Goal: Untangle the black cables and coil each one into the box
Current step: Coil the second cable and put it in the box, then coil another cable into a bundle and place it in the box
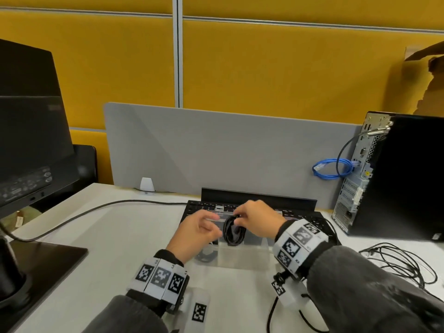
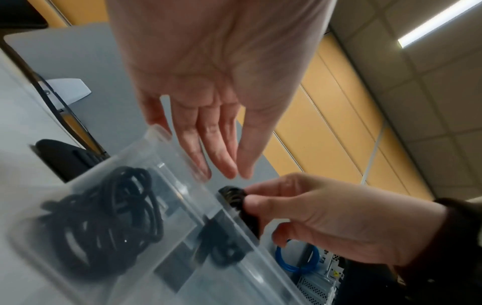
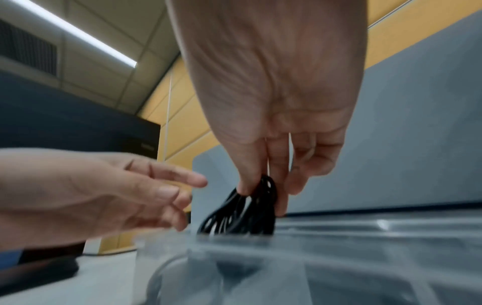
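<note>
The right hand (image 1: 255, 221) pinches a coiled black cable (image 1: 233, 231) upright over the clear box (image 1: 242, 257). The left hand (image 1: 195, 233), fingers relaxed and apart, holds nothing beside the box.

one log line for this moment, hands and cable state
right hand pinches coiled cable over clear box | left hand open beside | loose cables remain

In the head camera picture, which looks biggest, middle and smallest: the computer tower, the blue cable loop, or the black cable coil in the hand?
1. Computer tower, by far.
2. Blue cable loop and black cable coil look about alike; the coil is nearer the camera, so no ranking.
</note>
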A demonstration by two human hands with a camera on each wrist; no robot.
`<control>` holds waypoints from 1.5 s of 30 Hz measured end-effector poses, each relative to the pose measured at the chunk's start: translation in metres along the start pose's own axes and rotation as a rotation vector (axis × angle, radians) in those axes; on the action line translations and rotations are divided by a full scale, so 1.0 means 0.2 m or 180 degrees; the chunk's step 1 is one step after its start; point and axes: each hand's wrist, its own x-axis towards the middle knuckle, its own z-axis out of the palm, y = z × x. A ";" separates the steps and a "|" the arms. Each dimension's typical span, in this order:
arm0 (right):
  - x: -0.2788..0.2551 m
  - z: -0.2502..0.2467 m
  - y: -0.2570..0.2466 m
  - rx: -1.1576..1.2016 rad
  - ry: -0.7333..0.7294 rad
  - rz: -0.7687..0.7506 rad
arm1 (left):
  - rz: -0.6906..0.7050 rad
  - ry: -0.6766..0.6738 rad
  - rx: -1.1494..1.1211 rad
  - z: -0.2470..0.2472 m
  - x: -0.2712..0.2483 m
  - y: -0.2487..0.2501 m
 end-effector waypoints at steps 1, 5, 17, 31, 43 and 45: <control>0.03 0.04 -0.01 -0.0160 -0.0204 0.0003 | -0.0005 -0.0185 0.0101 0.00 0.00 -0.01; 0.07 0.15 -0.03 -0.0869 -0.0668 0.0079 | -0.0087 -0.0562 0.0409 -0.01 0.01 -0.04; -0.15 -0.16 0.09 0.0083 0.0369 0.0093 | -0.0120 -0.0467 0.0327 -0.01 0.03 -0.08; -0.68 -0.03 0.35 -0.1866 -0.1228 0.0583 | 0.0293 -0.0543 0.1791 0.12 -0.14 0.21; -0.65 0.03 0.37 -0.1851 -0.0447 -0.0334 | -0.0034 -0.1892 0.3863 0.54 -0.30 0.29; -0.66 -0.06 0.36 -0.1313 -0.0114 -0.0307 | 0.0148 -0.1752 0.3350 0.54 -0.28 0.30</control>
